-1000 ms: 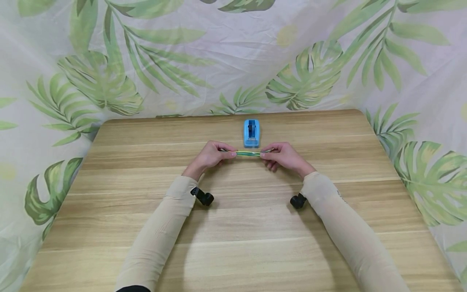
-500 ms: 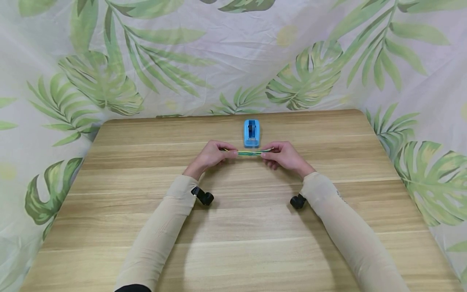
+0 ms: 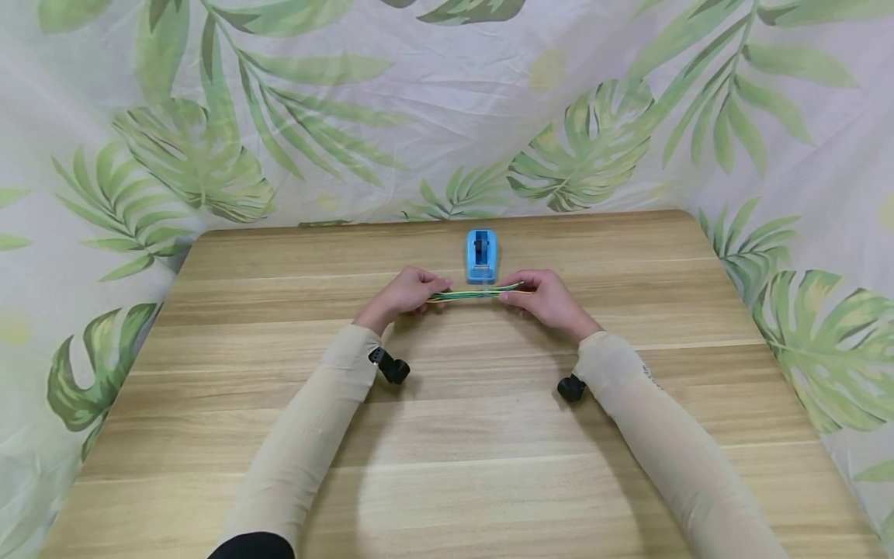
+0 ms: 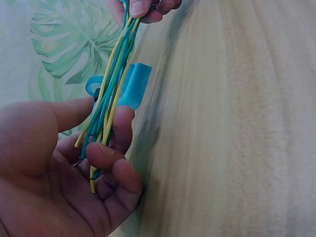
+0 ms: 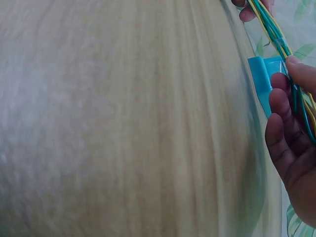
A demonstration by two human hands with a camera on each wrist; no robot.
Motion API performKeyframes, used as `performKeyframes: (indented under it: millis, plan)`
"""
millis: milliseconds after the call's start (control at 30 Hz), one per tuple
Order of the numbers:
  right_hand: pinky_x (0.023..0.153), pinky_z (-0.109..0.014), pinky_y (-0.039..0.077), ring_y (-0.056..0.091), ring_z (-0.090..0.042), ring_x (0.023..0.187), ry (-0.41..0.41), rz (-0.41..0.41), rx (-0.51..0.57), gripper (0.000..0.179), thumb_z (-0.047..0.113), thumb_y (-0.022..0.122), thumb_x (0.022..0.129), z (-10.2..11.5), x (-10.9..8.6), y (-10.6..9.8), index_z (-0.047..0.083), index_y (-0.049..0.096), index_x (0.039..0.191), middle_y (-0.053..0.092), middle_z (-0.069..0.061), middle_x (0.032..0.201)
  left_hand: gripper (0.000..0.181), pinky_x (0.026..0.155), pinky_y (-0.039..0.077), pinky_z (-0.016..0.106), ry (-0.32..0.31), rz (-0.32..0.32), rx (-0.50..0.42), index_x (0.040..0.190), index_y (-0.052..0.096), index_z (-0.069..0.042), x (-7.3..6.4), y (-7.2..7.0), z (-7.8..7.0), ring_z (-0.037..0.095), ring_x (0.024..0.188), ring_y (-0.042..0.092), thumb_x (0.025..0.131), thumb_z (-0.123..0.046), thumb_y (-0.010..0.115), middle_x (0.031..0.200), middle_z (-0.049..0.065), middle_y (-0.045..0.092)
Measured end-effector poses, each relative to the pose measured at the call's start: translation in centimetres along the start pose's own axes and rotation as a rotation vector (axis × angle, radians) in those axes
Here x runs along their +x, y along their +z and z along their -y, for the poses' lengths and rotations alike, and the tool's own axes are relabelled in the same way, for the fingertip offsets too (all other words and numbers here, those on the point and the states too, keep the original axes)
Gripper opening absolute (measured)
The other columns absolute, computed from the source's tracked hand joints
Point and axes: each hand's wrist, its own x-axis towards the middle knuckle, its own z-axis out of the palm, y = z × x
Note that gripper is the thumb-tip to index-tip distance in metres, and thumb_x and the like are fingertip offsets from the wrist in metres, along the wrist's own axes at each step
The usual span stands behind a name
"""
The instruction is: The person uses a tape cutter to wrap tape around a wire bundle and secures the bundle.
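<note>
A thin bundle of green and yellow wires [image 3: 466,295] stretches between both hands, low over the table. The left hand [image 3: 407,292] has its fingers curled about the left end. In the left wrist view, one fingertip [image 4: 105,154] crosses over the wires [image 4: 114,74], and the thumb lies beside them. At the other end, the right hand [image 3: 550,298] pinches the bundle between thumb and fingers. Clear tape [image 5: 282,42] wraps the wires close to the right thumb. Just behind the bundle stands a blue tape dispenser [image 3: 481,255].
The wooden table [image 3: 482,458] ends at a back edge shortly beyond the dispenser. A leaf-patterned cloth [image 3: 447,101] hangs behind it. Small black cameras [image 3: 397,371] sit on both wrists, over beige sleeves.
The left hand has loosened its pinch and shifted slightly, so more of the wires' left end shows from above. The right hand has hardly moved and keeps its grip.
</note>
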Motion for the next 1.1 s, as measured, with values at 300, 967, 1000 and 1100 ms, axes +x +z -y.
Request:
performKeyframes:
  millis: [300,967,1000,1100]
  plan:
    - [0.056,-0.028,0.050,0.060,-0.024,0.069,-0.042,-0.009,-0.025,0.020,0.017,0.077,0.091,-0.24,0.18,-0.13,0.010,0.077,0.109,0.070,-0.009,0.090,0.037,0.052,0.046,0.027,-0.086,0.083,-0.080,0.110,0.071,-0.003,0.14,-0.52,-0.20,0.014,0.052,0.042,0.104,-0.037,0.057,0.078,0.008,0.066]
    - [0.059,-0.028,0.050,0.060,-0.026,0.074,-0.045,-0.002,-0.044,0.020,0.017,0.077,0.091,-0.19,0.41,-0.16,0.010,0.075,0.110,0.069,-0.008,0.095,0.031,0.049,0.042,0.024,-0.083,0.040,-0.072,0.098,0.073,0.001,0.13,-0.35,-0.43,0.012,0.051,0.043,0.100,-0.029,0.066,0.073,0.004,0.064]
    - [0.059,-0.028,0.050,0.061,-0.027,0.074,-0.039,-0.001,-0.044,0.020,0.017,0.077,0.091,-0.15,0.40,-0.14,0.010,0.075,0.110,0.069,-0.008,0.095,0.031,0.048,0.042,0.024,-0.082,0.032,-0.073,0.099,0.074,0.000,0.12,-0.31,-0.42,0.012,0.051,0.043,0.100,-0.029,0.066,0.073,0.004,0.065]
    - [0.060,-0.029,0.051,0.062,-0.027,0.075,-0.027,0.007,-0.050,0.020,0.016,0.077,0.091,-0.01,0.36,-0.10,0.009,0.075,0.109,0.070,-0.008,0.094,0.029,0.048,0.041,0.024,-0.079,0.003,-0.072,0.099,0.075,-0.001,0.03,-0.16,-0.45,0.013,0.050,0.043,0.099,-0.029,0.068,0.074,0.005,0.066]
